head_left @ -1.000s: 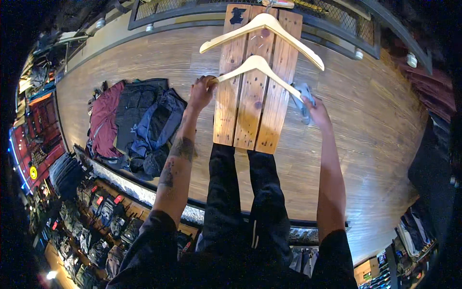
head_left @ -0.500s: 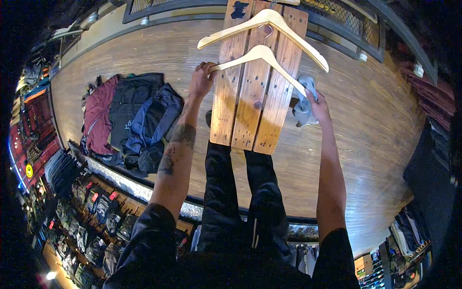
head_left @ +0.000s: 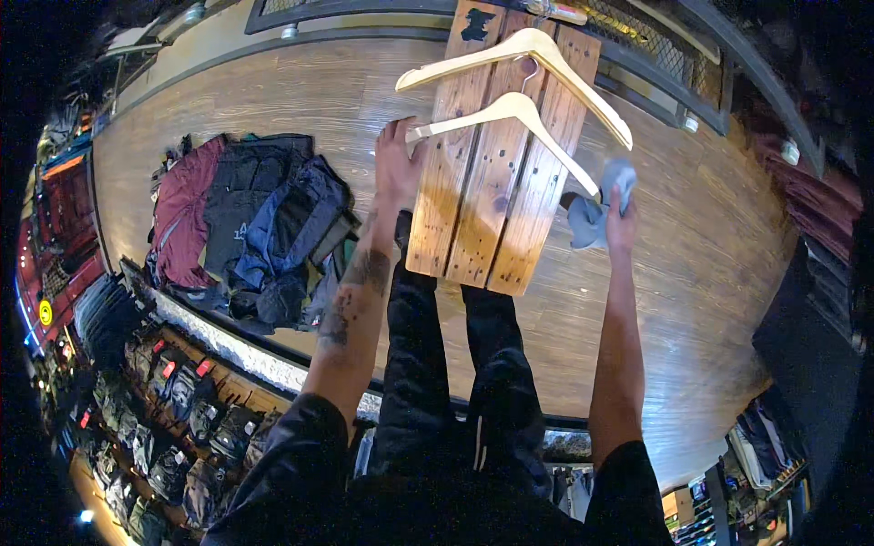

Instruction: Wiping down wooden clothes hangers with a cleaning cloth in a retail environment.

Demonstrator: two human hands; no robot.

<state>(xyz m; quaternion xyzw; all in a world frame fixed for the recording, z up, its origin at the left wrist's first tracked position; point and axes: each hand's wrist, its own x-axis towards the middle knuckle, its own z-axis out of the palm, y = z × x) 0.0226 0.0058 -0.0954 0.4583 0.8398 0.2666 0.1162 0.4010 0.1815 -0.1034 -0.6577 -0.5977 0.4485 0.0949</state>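
Observation:
A pale wooden hanger lies over the plank bench, its left end beside my left hand. That hand's fingers are apart around the hanger tip and hold nothing. Above it is a second, larger wooden hanger, untouched by either hand. To the right of the bench, my right hand is closed on a grey-blue cloth. The cloth's upper part is blurred and raised past the fingers; its kind I cannot make out.
Left on the floor lies a heap of clothes, maroon, black and navy. Beyond the ledge at lower left hang rows of dark backpacks. A metal mesh rack runs behind the bench. Folded clothes fill shelves at lower right.
My right hand has let go of the hanger's right end and taken the grey-blue cloth, shifting it right. My left hand has loosened from the hanger's left end.

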